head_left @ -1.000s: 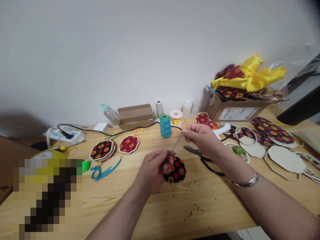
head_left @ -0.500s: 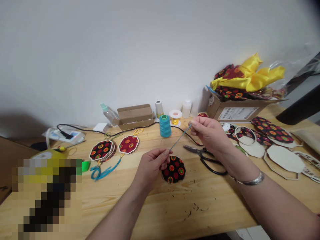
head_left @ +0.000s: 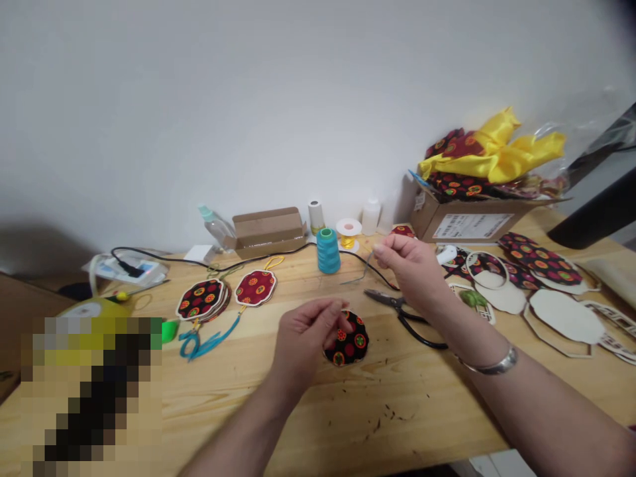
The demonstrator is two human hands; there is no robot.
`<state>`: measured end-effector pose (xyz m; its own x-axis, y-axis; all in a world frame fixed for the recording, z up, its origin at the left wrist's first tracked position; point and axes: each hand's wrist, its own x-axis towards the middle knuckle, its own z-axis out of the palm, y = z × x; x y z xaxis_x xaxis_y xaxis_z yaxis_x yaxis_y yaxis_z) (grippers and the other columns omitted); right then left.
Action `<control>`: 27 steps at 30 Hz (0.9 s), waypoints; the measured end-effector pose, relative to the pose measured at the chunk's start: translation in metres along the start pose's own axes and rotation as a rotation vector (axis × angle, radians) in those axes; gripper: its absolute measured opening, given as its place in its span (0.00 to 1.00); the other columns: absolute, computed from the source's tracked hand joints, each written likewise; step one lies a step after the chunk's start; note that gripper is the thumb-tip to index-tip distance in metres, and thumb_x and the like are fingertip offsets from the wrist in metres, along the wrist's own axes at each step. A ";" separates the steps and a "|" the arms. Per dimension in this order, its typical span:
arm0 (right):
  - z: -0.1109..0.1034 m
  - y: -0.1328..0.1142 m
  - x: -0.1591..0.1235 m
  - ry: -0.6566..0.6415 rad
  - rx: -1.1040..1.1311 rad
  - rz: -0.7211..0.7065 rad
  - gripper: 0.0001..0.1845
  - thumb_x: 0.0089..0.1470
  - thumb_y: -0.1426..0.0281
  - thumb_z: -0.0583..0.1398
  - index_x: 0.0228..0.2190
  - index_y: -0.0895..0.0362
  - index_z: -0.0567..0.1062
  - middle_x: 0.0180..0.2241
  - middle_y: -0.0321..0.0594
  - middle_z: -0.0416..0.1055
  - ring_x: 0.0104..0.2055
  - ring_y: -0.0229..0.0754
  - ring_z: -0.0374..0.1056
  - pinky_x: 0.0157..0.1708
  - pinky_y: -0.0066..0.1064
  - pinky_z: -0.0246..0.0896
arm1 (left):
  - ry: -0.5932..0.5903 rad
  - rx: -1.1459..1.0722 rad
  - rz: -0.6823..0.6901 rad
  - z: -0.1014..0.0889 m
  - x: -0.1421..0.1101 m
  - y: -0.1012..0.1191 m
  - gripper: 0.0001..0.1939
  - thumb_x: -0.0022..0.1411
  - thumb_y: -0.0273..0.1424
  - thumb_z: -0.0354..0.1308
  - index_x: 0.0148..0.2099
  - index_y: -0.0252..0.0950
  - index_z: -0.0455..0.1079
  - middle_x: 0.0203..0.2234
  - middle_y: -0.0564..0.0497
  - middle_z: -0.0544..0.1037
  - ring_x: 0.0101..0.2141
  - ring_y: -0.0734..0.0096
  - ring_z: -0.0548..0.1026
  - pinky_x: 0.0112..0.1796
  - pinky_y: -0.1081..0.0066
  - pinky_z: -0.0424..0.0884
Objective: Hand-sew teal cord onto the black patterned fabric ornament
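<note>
Head view, taking one teal cone (head_left: 328,252) as landmark; it stands upright on the table (head_left: 209,414).

Two hands, both yours. Your right hand (head_left: 379,250), right of the cone, has thumb and forefinger closed in a pinch on one blue-grey thread (head_left: 368,266). The thread hangs from that pinch and curves back toward the cone, its far end too fine to trace. One silver bracelet (head_left: 491,363) on your right wrist.

Your left hand (head_left: 344,310), on your side of the cone, has fingers curled and thumb near the forefinger; you show little gap there, and I cannot tell whether anything is gripped. Behind those fingertips, nearer you than the cone, lies one black patterned disc (head_left: 355,341), partly covered; contact cannot be told.

Right of the cone and nearer you: one pair of scissors (head_left: 382,298), handles partly behind your right forearm. Left of the cone: one red plaque (head_left: 256,287), then one stack of plaques (head_left: 200,298), layers too tight to count. Just behind the cone: one white roll (head_left: 315,215) and one spool of yellow cord (head_left: 349,241). Far right of the cone: one large carton (head_left: 422,225), piled with cloth.
</note>
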<state>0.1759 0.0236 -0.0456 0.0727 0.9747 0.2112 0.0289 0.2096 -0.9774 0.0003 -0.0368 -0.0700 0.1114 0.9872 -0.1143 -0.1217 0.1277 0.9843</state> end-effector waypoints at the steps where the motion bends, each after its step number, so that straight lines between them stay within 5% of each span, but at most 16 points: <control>1: 0.003 0.001 -0.002 -0.021 -0.060 -0.026 0.11 0.47 0.65 0.59 0.21 0.59 0.68 0.18 0.31 0.60 0.21 0.31 0.53 0.21 0.24 0.49 | -0.084 -0.092 -0.079 0.002 0.000 -0.001 0.11 0.56 0.35 0.57 0.34 0.33 0.75 0.20 0.50 0.74 0.15 0.83 0.58 0.18 0.78 0.52; 7: 0.020 0.003 -0.019 -0.235 -0.415 -0.394 0.07 0.51 0.73 0.57 0.22 0.59 0.68 0.23 0.35 0.65 0.27 0.35 0.59 0.29 0.28 0.54 | -0.218 -0.458 -0.422 0.001 0.006 0.001 0.19 0.57 0.40 0.52 0.38 0.27 0.73 0.31 0.38 0.78 0.12 0.89 0.54 0.14 0.80 0.42; 14: 0.028 0.006 -0.034 -0.485 -0.854 -0.864 0.11 0.56 0.75 0.50 0.24 0.61 0.68 0.26 0.42 0.65 0.31 0.40 0.55 0.32 0.33 0.53 | -0.129 -0.585 -0.405 -0.006 0.012 -0.002 0.12 0.52 0.32 0.60 0.23 0.30 0.65 0.13 0.59 0.60 0.12 0.89 0.50 0.14 0.82 0.41; 21: 0.029 0.005 -0.041 -0.597 -0.952 -0.907 0.10 0.57 0.76 0.50 0.28 0.61 0.69 0.30 0.44 0.66 0.34 0.41 0.55 0.35 0.34 0.53 | -0.074 -0.505 -0.314 -0.010 0.017 -0.005 0.09 0.51 0.29 0.62 0.24 0.29 0.67 0.14 0.60 0.58 0.14 0.89 0.51 0.16 0.84 0.45; 27: 0.035 -0.002 -0.047 -0.675 -0.904 -0.937 0.09 0.57 0.75 0.51 0.27 0.61 0.69 0.31 0.42 0.66 0.37 0.41 0.57 0.37 0.33 0.54 | -0.004 -0.431 -0.314 -0.011 0.019 -0.006 0.11 0.47 0.30 0.64 0.32 0.28 0.72 0.18 0.53 0.70 0.17 0.81 0.65 0.17 0.81 0.57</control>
<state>0.1373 -0.0202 -0.0541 -0.7867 0.4159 0.4562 0.4219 0.9017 -0.0945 -0.0077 -0.0178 -0.0799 0.2115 0.8947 -0.3933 -0.4763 0.4458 0.7579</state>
